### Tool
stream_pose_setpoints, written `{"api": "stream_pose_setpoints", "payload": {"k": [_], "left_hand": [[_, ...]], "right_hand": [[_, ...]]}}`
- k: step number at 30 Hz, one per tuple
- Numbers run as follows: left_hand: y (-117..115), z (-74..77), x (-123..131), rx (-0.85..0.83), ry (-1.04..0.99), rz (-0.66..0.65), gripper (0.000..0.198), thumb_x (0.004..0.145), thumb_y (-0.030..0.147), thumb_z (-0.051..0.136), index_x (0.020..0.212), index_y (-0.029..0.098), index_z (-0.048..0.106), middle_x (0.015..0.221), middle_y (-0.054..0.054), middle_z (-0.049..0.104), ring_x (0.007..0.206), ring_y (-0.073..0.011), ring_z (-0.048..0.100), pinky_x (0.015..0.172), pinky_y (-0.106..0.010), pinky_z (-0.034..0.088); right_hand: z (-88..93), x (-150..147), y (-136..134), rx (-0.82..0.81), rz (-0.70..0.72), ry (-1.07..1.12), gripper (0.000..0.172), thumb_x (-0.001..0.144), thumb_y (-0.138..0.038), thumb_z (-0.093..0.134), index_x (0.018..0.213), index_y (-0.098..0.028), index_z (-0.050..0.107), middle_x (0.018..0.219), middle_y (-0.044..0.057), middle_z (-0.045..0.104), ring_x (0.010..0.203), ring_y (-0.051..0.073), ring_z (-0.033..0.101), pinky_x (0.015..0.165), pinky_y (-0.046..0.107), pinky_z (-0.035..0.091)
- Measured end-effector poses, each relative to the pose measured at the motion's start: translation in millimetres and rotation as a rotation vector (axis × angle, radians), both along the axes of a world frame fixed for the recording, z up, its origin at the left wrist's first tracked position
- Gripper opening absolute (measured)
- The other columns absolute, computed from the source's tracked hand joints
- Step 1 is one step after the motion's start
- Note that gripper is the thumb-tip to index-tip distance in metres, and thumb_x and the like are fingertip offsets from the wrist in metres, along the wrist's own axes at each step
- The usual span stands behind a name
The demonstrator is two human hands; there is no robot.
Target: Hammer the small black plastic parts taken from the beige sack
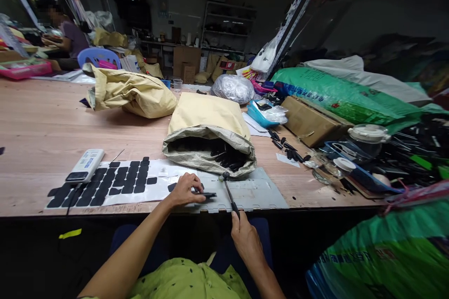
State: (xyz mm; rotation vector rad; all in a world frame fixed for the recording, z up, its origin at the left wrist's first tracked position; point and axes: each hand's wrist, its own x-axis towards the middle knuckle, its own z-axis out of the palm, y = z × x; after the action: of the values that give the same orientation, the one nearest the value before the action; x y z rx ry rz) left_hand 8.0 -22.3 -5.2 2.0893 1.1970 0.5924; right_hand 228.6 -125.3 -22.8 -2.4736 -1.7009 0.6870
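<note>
My left hand [187,190] is closed, its fingers pinching a slim black piece [209,195] just above a grey board [259,191] on the table. My right hand [246,236] grips the black handle of a small hammer [229,191] with a thin metal shaft. The hammer's rounded head rests at or just above the board, close to a paper sack. That open sack [210,114] lies with its mouth towards me, full of dark slender pieces [224,155]. Left of my left hand, a white sheet [157,182] carries rows of black rounded patches [121,177].
A white box-shaped device [85,166] stands on the sheet's left side. Another sack [136,93] lies behind. To the right are loose black pieces [287,148], a cardboard box [312,121], a clear jar [368,140] and green bags [343,98]. A person [68,32] sits far left.
</note>
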Motion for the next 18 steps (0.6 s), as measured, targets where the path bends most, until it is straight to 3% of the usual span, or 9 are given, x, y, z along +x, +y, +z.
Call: {"api": "stream_pose_setpoints", "payload": {"k": [4, 7, 10, 14, 18], "left_hand": [[-32, -1.1, -7, -0.029, 0.022, -0.184, 0.015, 0.065, 0.033, 0.083, 0.078, 0.029, 0.078, 0.139, -0.003, 0.053, 0.132, -0.0326, 0.039, 0.11, -0.047, 0.031], [-56, -8.8, -8, 0.035, 0.119, -0.186, 0.021, 0.06, 0.028, 0.086, 0.08, 0.028, 0.078, 0.154, -0.002, 0.038, 0.142, -0.0391, 0.026, 0.114, -0.055, 0.022], [-67, -13.4, -3, 0.097, 0.156, -0.164, 0.029, 0.056, 0.03, 0.088, 0.083, 0.028, 0.077, 0.156, -0.003, 0.034, 0.142, -0.0413, 0.025, 0.114, -0.059, 0.021], [-47, -8.6, 7, 0.122, 0.031, -0.052, 0.019, 0.069, 0.034, 0.081, 0.086, 0.026, 0.075, 0.135, -0.008, 0.057, 0.127, -0.0324, 0.046, 0.107, -0.049, 0.036], [13, 3.9, 17, 0.205, -0.123, 0.171, 0.014, 0.084, 0.029, 0.065, 0.094, 0.021, 0.071, 0.106, -0.008, 0.067, 0.103, -0.023, 0.059, 0.093, -0.039, 0.047]], "right_hand": [[-2.2, 1, 0, 0.018, 0.001, -0.003, 0.044, 0.102, -0.038, 0.023, 0.125, -0.016, 0.053, 0.093, 0.013, 0.074, 0.087, 0.024, 0.07, 0.068, 0.029, 0.041], [-5.7, 2, -1, 0.04, 0.003, 0.008, 0.044, 0.101, -0.039, 0.024, 0.123, -0.017, 0.055, 0.09, 0.012, 0.074, 0.085, 0.024, 0.07, 0.067, 0.028, 0.041], [-7.2, 3, -1, 0.056, -0.002, 0.015, 0.044, 0.101, -0.039, 0.024, 0.123, -0.017, 0.055, 0.088, 0.011, 0.073, 0.083, 0.023, 0.07, 0.065, 0.028, 0.041], [-4.8, 2, -1, 0.052, -0.004, 0.018, 0.042, 0.101, -0.038, 0.025, 0.12, -0.017, 0.056, 0.088, 0.011, 0.074, 0.083, 0.023, 0.071, 0.065, 0.027, 0.041], [-4.4, 1, -1, 0.04, 0.002, 0.009, 0.04, 0.101, -0.037, 0.025, 0.117, -0.018, 0.056, 0.09, 0.011, 0.074, 0.084, 0.023, 0.071, 0.065, 0.027, 0.041]]}}
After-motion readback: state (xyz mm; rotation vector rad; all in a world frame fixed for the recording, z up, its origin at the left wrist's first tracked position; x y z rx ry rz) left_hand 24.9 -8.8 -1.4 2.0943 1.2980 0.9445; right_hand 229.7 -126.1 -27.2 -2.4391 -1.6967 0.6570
